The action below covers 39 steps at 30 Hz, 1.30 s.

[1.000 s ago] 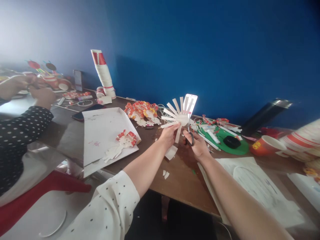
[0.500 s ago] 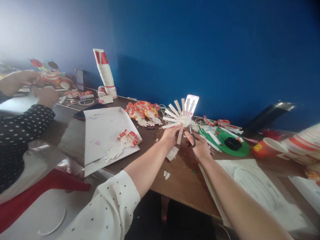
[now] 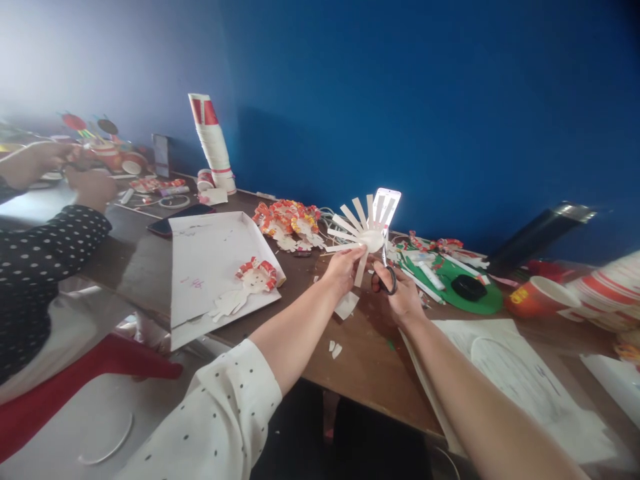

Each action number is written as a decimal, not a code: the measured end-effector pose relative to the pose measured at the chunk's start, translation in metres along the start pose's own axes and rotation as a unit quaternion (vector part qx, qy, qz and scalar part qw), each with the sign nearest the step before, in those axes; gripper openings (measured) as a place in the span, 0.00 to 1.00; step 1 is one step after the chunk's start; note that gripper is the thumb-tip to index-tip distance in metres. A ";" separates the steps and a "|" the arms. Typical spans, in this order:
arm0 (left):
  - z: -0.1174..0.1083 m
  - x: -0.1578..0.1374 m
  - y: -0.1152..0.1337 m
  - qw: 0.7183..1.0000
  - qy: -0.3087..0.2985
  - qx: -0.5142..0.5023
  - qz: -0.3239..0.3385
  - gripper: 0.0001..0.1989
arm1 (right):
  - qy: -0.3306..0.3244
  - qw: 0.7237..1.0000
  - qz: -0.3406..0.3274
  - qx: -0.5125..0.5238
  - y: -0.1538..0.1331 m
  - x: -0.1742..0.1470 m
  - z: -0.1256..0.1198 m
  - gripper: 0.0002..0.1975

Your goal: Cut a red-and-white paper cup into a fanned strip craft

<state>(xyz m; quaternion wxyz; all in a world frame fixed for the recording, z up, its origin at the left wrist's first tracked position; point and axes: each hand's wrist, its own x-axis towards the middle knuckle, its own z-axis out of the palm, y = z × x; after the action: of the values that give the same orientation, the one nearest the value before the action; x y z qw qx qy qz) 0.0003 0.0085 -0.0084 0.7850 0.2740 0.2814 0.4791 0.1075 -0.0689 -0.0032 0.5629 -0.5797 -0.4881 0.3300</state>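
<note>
Between the fingers of my left hand (image 3: 344, 270) is a white paper cup cut into strips (image 3: 371, 241), which fan out around its round base. The hand is closed on its lower left side. My right hand (image 3: 400, 293) is wrapped around the black-handled scissors (image 3: 389, 280). Their blades point upward along the right side of the cut cup, close to the strips. Whether the blades touch the paper I cannot tell. Small white paper scraps (image 3: 335, 348) lie on the brown table (image 3: 360, 363) below my hands.
Left is a white box lid (image 3: 200, 267) with a cut-paper figure (image 3: 254, 277). Behind it are red-and-white paper pieces (image 3: 285, 223) and a tall cup stack (image 3: 213, 147). A phone (image 3: 387, 203), green disc (image 3: 485, 301) and black bottle (image 3: 545, 233) stand rightward. A co-worker's hands (image 3: 90, 183) are far left.
The view has shifted very slightly. My right hand and the scissors have turned a little beside the cut cup; my left hand keeps its hold.
</note>
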 end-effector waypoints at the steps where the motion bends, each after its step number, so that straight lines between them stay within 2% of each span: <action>1: 0.000 0.000 0.000 1.000 0.004 -0.003 0.002 0.11 | 0.001 1.000 0.001 -0.002 -0.001 0.000 0.000 0.25; 10: 0.001 -0.002 -0.001 1.000 -0.008 -0.028 0.008 0.12 | 0.016 0.998 0.002 -0.055 -0.001 0.001 -0.002 0.25; 20: 0.001 0.001 0.000 1.000 0.026 -0.010 0.014 0.12 | 0.020 0.997 0.002 -0.070 -0.008 -0.002 -0.002 0.25; 24: 0.002 -0.001 0.003 0.999 0.039 0.007 0.028 0.11 | 0.026 0.996 0.003 -0.082 -0.011 -0.003 -0.003 0.26; 32: -0.008 0.007 0.002 0.995 0.023 0.072 0.072 0.14 | 0.033 0.994 0.007 -0.101 -0.007 -0.003 -0.006 0.26; 39: -0.010 0.007 0.006 0.987 0.050 0.132 0.074 0.15 | 0.036 0.992 0.013 -0.119 -0.009 -0.005 -0.007 0.27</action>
<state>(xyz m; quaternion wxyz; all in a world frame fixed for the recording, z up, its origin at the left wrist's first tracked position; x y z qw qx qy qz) -0.0078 0.0186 -0.0127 0.6892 0.3711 0.3598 0.5078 0.1108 -0.0766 0.0060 0.5026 -0.6603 -0.4960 0.2555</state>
